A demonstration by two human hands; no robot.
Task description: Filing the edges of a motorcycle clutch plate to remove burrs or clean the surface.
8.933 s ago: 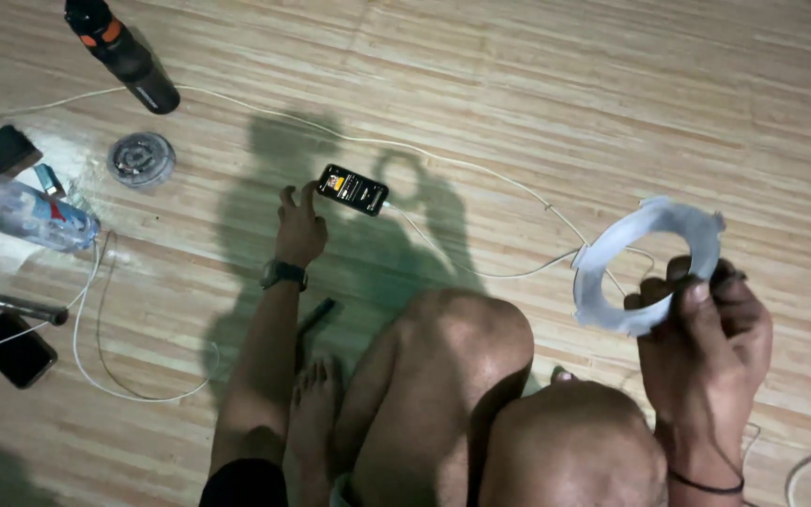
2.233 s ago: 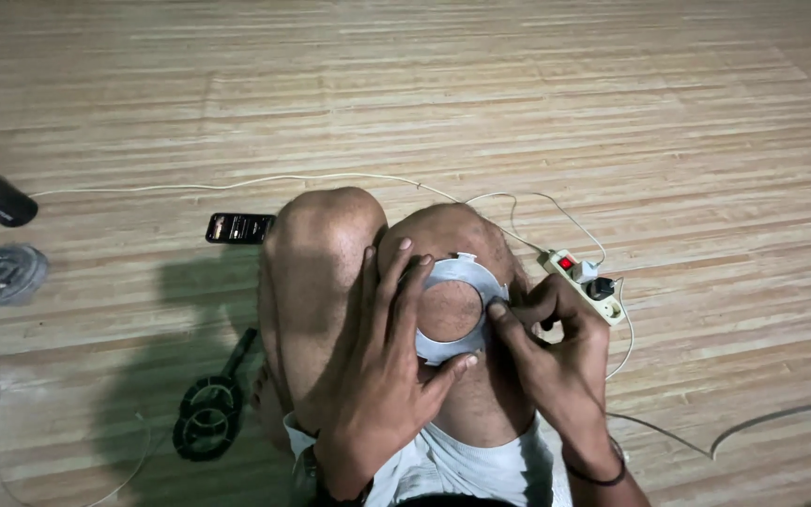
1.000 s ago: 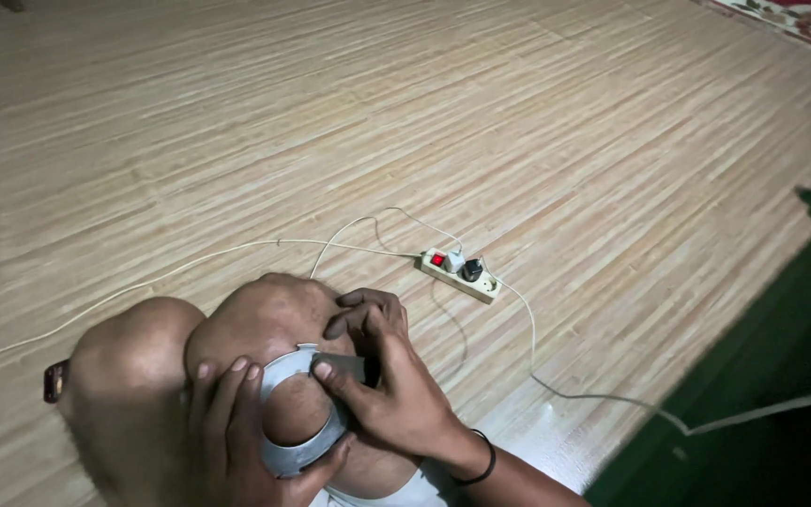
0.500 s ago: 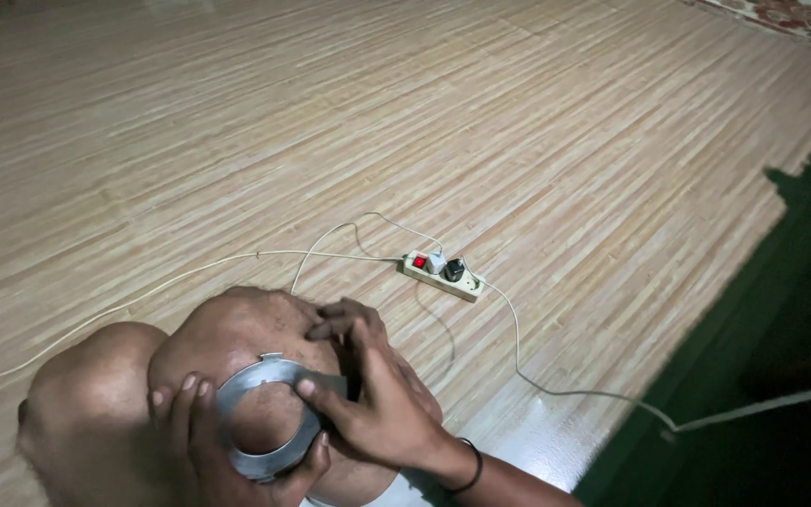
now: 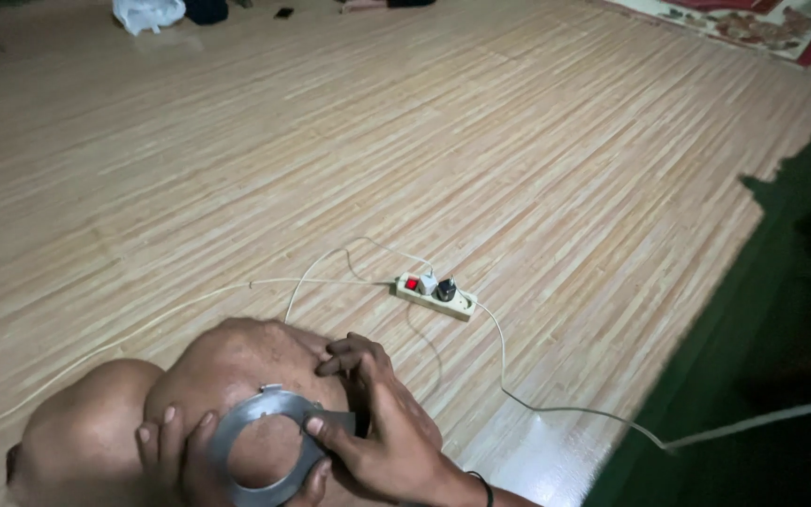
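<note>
A grey roll of tape rests against my bent knee at the bottom of the head view. My left hand cups the roll from below and behind, fingers spread on its rim. On the roll's right side my right hand grips it, thumb pressed on the rim and fingers curled over a dark strip of tape at the edge. Both hands hold the same roll.
A white power strip with a red switch and two plugs lies on the wooden floor ahead, its white cords trailing left and right. A dark green mat covers the right side. A white bag sits far back.
The view has lifted from the floor items to the power strip and far floor. The roll went from my raised right hand down onto my knee, now held with both hands.
</note>
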